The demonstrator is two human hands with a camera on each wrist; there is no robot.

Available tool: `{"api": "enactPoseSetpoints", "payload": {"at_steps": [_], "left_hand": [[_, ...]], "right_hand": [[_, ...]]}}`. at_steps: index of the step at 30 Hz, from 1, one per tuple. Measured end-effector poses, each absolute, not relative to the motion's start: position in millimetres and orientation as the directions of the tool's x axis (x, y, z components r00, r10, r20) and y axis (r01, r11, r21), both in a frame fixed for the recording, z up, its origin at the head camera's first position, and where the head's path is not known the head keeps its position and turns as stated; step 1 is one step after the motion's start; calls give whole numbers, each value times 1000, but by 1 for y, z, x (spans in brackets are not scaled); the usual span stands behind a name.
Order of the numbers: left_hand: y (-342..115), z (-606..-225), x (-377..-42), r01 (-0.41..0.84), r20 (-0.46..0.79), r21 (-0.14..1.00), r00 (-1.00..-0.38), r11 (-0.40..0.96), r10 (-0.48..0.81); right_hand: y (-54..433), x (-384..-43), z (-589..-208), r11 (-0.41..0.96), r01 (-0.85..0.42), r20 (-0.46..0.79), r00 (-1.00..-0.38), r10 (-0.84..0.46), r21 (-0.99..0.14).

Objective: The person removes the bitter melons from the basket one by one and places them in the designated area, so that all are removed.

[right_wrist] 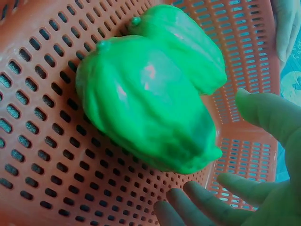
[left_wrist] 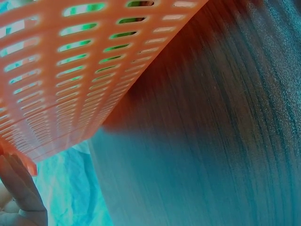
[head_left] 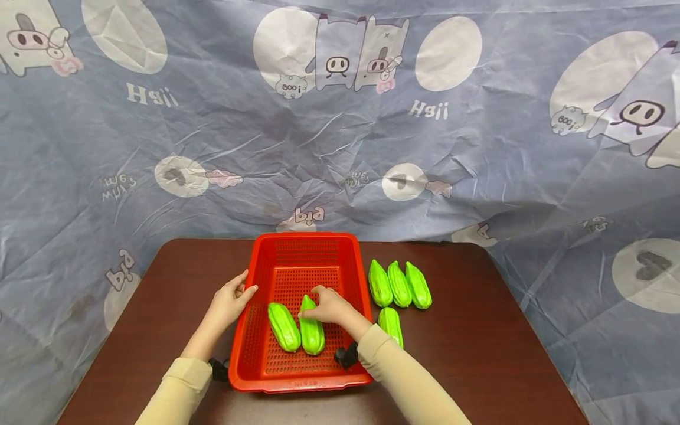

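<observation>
A red perforated plastic basket (head_left: 297,382) stands on the table, with two long, ridged green fruits lying side by side inside. My right hand (head_left: 330,307) is over the right-hand fruit (head_left: 312,337). In the right wrist view its thumb and fingers (right_wrist: 207,202) are spread beside the tip of the near fruit (right_wrist: 146,103), with a gap between. The other fruit (head_left: 284,327) lies just to the left. At the basket's left rim is my left hand (head_left: 228,302), thumb by the rim and fingers fairly straight; its fingers (left_wrist: 21,183) show only partly in the left wrist view.
Right of the basket, three similar green fruits (head_left: 399,284) lie in a row on the dark brown table (head_left: 467,342). One more fruit (head_left: 390,324) lies nearer, partly behind my right forearm. A patterned blue-grey cloth (head_left: 340,141) hangs behind the table.
</observation>
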State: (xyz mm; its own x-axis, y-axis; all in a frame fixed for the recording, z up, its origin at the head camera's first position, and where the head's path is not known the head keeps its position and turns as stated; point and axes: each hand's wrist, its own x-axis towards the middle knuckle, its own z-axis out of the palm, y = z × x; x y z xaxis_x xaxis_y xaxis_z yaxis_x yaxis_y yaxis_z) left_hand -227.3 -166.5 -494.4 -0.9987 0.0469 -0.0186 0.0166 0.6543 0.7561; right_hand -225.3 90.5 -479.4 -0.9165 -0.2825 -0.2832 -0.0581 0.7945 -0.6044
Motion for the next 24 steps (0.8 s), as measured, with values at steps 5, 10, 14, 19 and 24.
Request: {"api": "enactPoseSetpoints", "payload": {"at_steps": [5, 10, 14, 19, 24], "left_hand": [[-167, -495, -227, 21, -18, 752, -999, 659, 51], [-167, -495, -227, 17, -22, 754, -998, 656, 51], [-166, -495, -227, 21, -16, 760, -999, 650, 51], [-166, -495, -227, 27, -9, 760, -999, 649, 52], [-167, -495, -226, 19, -19, 761, -998, 648, 52]], "right_hand": [[89, -223, -483, 803, -43, -321, -903, -285, -594], [88, -222, -486, 818, -43, -338, -897, -284, -574], [88, -221, -486, 831, -54, -354, -888, -293, -554], [87, -220, -487, 842, -64, -368, -880, -302, -536], [86, -219, -486, 835, -51, -376, -877, -300, -549]]}}
